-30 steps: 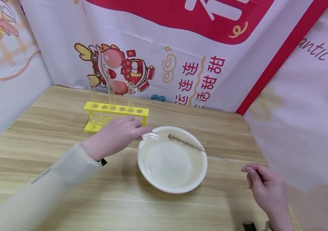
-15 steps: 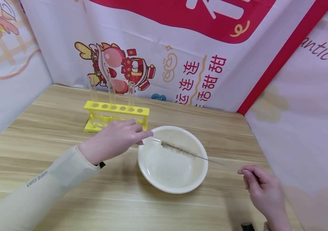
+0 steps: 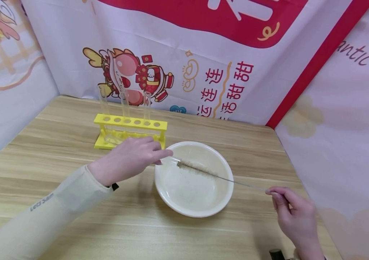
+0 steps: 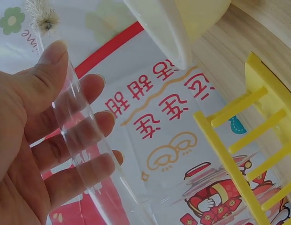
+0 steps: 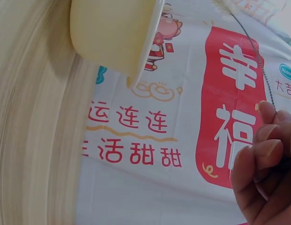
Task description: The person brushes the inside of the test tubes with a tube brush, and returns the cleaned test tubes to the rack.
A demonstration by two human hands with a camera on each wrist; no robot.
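My left hand [image 3: 132,155] holds a clear glass test tube [image 4: 84,140] between thumb and fingers, its mouth over the rim of a white bowl [image 3: 224,194]. My right hand [image 3: 290,213] pinches the wire handle [image 5: 258,61] of a thin bristle brush [image 3: 194,167]. The brush lies across the bowl with its tip [image 4: 42,16] at the tube's mouth. In the head view the hand covers most of the tube.
A yellow test tube rack [image 3: 129,128] with three glass tubes [image 3: 124,103] stands behind the left hand on the wooden table [image 3: 57,119]. Printed banners [image 3: 204,54] wall in the back and both sides. A dark object [image 3: 277,252] sits at the front right edge.
The right hand has pushed the brush leftwards, so its tip now meets the tube's mouth. The left hand has stayed at the bowl's left rim.
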